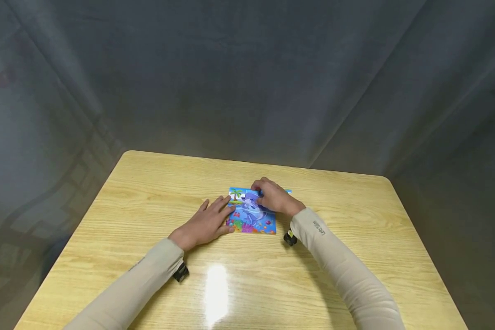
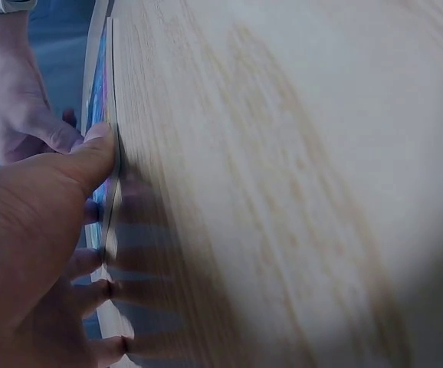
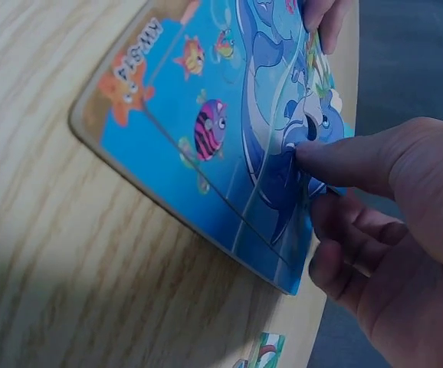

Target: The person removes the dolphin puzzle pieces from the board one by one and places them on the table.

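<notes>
A flat jigsaw puzzle (image 1: 251,222) with a dolphin, a palm tree and sea creatures lies on the wooden table. At its left edge rests my left hand (image 1: 204,224), fingers spread, fingertips touching the puzzle's side; its thumb lies along that edge in the left wrist view. My right hand (image 1: 276,198) is over the upper right part, pinching a puzzle piece (image 3: 330,123) with part of the dolphin between thumb and curled fingers. The fingers cover much of that piece, so whether it is fully seated cannot be told.
A loose puzzle piece (image 3: 270,349) lies on the table beyond the puzzle's right side, mostly behind my right hand in the head view. The wooden table (image 1: 156,192) ends at a grey curtain (image 1: 231,91). Light glares off the table's front.
</notes>
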Demonstrator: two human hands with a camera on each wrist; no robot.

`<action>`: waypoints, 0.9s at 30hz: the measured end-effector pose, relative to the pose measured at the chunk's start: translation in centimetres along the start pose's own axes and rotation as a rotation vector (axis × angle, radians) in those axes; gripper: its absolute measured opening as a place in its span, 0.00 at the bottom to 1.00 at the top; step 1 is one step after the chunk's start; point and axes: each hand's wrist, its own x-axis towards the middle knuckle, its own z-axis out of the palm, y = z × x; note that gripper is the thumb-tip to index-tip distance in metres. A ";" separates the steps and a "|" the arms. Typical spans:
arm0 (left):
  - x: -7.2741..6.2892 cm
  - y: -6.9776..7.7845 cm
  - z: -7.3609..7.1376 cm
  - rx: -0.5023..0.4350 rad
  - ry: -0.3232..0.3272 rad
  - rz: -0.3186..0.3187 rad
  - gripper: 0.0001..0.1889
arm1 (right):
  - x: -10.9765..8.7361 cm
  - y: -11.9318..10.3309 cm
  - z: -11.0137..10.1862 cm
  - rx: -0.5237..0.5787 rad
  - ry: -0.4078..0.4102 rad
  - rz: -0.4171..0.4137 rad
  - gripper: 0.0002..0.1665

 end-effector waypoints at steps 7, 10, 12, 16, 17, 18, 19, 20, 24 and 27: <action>0.1 -0.2 0.2 0.005 -0.005 -0.007 0.38 | 0.3 0.0 -0.6 0.100 0.014 -0.025 0.08; 0.1 -0.3 0.1 0.004 -0.009 -0.010 0.38 | 0.3 -0.1 -0.8 0.129 0.008 -0.026 0.08; 0.2 -0.5 0.1 0.006 -0.011 -0.012 0.38 | 0.4 -0.2 -0.9 0.139 0.009 -0.026 0.08; 0.2 -0.6 0.0 0.009 -0.016 -0.013 0.38 | 0.5 -0.1 -0.9 0.146 0.018 -0.024 0.07; 0.2 -0.6 0.0 0.010 -0.019 -0.014 0.38 | 0.5 0.0 -0.9 0.151 0.020 -0.022 0.07; 0.2 -0.6 -0.1 0.010 -0.020 -0.014 0.38 | 0.5 0.0 -1.0 0.155 0.022 -0.020 0.07; 0.2 -0.6 -0.1 0.007 -0.017 -0.012 0.38 | 0.5 0.1 -1.0 0.158 0.024 -0.020 0.07; 0.1 -0.6 -0.1 0.004 -0.014 -0.010 0.38 | 0.4 0.2 -1.0 0.161 0.025 -0.017 0.07; 0.1 -0.5 -0.1 0.002 -0.014 -0.013 0.38 | 0.0 0.7 -1.4 0.176 0.026 -0.005 0.07; 0.1 -0.5 -0.1 0.003 -0.018 -0.013 0.38 | -0.5 1.2 -1.7 0.181 0.025 0.008 0.06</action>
